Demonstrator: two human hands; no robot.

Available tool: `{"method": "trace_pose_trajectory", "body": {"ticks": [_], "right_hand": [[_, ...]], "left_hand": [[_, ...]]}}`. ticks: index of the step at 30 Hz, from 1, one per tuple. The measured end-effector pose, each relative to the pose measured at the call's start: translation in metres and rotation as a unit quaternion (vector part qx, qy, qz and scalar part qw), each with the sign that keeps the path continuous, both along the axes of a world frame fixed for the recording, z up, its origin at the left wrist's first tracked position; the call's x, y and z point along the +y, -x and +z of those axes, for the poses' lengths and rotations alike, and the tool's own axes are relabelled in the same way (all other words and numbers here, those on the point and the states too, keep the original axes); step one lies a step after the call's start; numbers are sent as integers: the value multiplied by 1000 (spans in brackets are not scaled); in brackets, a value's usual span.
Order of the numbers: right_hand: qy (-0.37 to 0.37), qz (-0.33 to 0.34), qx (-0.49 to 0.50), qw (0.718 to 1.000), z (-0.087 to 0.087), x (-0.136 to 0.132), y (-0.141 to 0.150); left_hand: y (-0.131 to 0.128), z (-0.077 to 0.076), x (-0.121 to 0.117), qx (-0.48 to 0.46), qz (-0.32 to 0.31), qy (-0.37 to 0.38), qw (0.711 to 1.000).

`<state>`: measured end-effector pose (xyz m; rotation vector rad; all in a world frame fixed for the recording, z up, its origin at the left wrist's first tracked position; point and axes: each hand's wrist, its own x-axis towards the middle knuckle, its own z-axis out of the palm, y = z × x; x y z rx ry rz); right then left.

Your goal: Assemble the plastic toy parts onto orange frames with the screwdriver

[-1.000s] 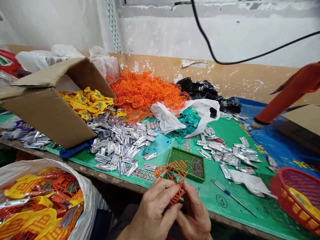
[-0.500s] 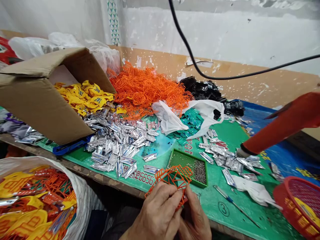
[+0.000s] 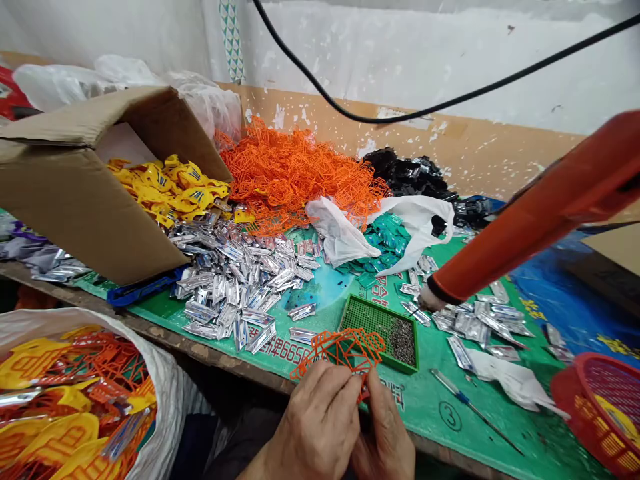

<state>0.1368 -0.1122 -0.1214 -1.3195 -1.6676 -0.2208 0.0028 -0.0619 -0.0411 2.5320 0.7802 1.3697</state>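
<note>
Near the table's front edge, my left hand and my right hand are closed together on an orange plastic lattice frame. The frame's open bars stick up above my knuckles. My left fingers curl over its lower end and my right thumb presses from the other side. What lies between the fingertips is hidden. Just beyond the frame is a green mesh tray with small metal screws heaped at its right side. Small silvery packets lie left of the tray.
An orange cylindrical tool slants in from the right. A black cable hangs across the wall. Behind are orange frames, a cardboard box and yellow pieces. A screwdriver, red basket and full white sack stand near.
The orange cylindrical tool has swung left and looks larger, its tip now nearer the green tray. The black cable has shifted left and up. My hands keep hold of the frame, barely moved.
</note>
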Motion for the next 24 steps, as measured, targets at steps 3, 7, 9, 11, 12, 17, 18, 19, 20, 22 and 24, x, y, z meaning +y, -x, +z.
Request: {"method": "trace_pose_trajectory", "body": {"ticks": [3,7,9,11,12,17,18,19,20,22,24], "right_hand": [[11,7,2,1000,-7,-1,0],[2,-24,12,1000,-14,-2,7],[-3,-43,12,999,-13,-2,10],[-8,-50,8,999,-11,-1,12],[-12,-52,6,999,-9,0,13],[-35,-81,-4,996,3,4,18],[-37,-76,-6,996,7,5,17],[-32,-62,-11,998,11,5,15],[-20,-38,-18,999,16,6,12],[22,17,-40,999,30,7,1],[54,42,-65,996,45,8,-13]], "left_hand": [[0,-2,-1,6,6,-5,1000],[1,-4,-2,17,4,1,1000],[1,-4,-2,23,-1,1,1000],[0,-3,-2,24,-7,-1,1000],[0,-2,-1,22,-9,-2,1000],[0,1,1,18,-15,-1,1000],[0,1,2,21,-13,1,1000],[1,1,3,24,-9,4,1000],[2,1,4,27,-5,5,1000],[5,0,6,34,3,5,999],[10,1,9,51,3,4,999]]}}
